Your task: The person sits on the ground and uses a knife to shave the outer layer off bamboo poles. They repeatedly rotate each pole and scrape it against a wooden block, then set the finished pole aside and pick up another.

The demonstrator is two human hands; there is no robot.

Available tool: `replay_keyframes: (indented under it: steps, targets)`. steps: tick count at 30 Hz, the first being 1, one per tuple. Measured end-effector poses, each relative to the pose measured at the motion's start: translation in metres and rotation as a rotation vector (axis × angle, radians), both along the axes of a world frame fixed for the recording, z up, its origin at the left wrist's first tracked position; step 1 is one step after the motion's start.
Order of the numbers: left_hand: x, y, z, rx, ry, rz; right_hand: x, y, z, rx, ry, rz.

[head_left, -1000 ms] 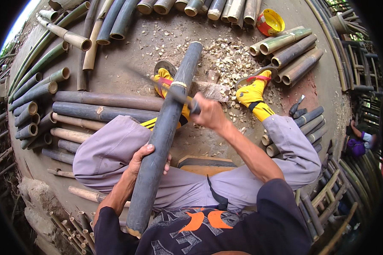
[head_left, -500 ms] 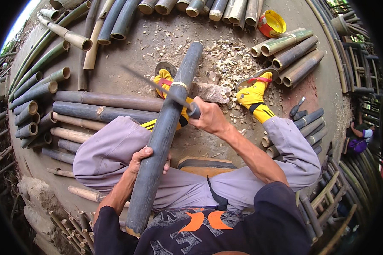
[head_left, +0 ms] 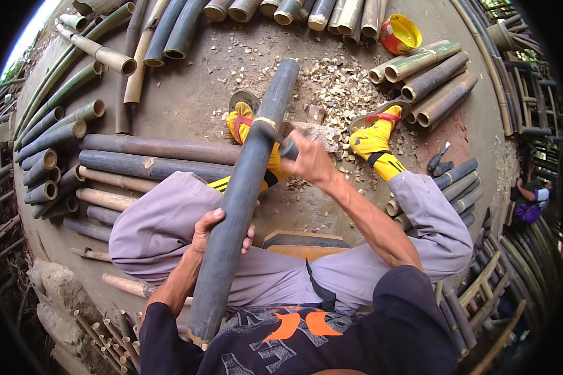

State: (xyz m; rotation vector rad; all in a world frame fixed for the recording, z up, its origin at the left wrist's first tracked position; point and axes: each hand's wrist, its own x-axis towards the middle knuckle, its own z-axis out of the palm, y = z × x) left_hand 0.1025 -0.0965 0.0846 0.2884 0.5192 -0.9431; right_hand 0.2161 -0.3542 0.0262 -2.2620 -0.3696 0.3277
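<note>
A thick dark bamboo pole (head_left: 239, 187) slants across my lap, from my chest up past my left foot. Around its lower half my left hand (head_left: 207, 230) is wrapped, thumb on top and fingertips showing at the other side. Gripped in my right hand (head_left: 311, 161) is a large knife by its dark handle (head_left: 288, 149). The knife's blade (head_left: 267, 131) is blurred and foreshortened, at the pole just below a pale trimmed ring (head_left: 266, 121). Whether the edge touches the bamboo I cannot tell.
Wood chips (head_left: 338, 81) litter the ground around a wooden block (head_left: 322, 135) between my feet. Bamboo lengths (head_left: 162, 147) lie at left, with more cut poles (head_left: 428, 78) at right. A red and yellow bucket (head_left: 400, 34) sits at the back. Another person (head_left: 532, 197) is far right.
The knife blade has swung from pointing out to the far left to lying close against the pole. My right hand has turned and shifted slightly; my left hand keeps its hold.
</note>
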Motion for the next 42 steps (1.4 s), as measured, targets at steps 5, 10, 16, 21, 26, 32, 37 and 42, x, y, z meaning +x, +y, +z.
replay_keyframes:
  steps: [5,10,16,21,26,32,37,42]
  targets:
    - [-0.005,0.001,-0.005,0.055,-0.016,0.037,0.020,-0.013,-0.034,-0.022,0.006,-0.176]
    - [0.001,0.001,-0.004,0.046,-0.001,0.046,0.003,-0.001,0.004,-0.017,-0.048,0.032]
    - [0.011,-0.007,0.004,0.025,0.036,0.042,0.011,0.005,-0.003,0.018,0.050,-0.056]
    - [0.010,-0.004,-0.001,-0.012,-0.007,0.026,0.032,-0.006,-0.013,-0.099,-0.081,-0.098]
    - [-0.001,-0.003,-0.005,0.086,0.021,0.070,0.012,0.002,0.004,-0.068,-0.021,0.152]
    - [0.005,-0.002,-0.003,0.071,0.025,0.036,0.038,-0.006,-0.010,-0.053,-0.026,-0.076]
    - [0.007,-0.008,-0.002,-0.052,0.043,0.050,0.027,-0.004,-0.016,-0.067,-0.066,-0.075]
    - [0.008,-0.004,-0.007,-0.117,0.018,0.044,0.018,0.005,0.012,-0.131,0.030,0.086]
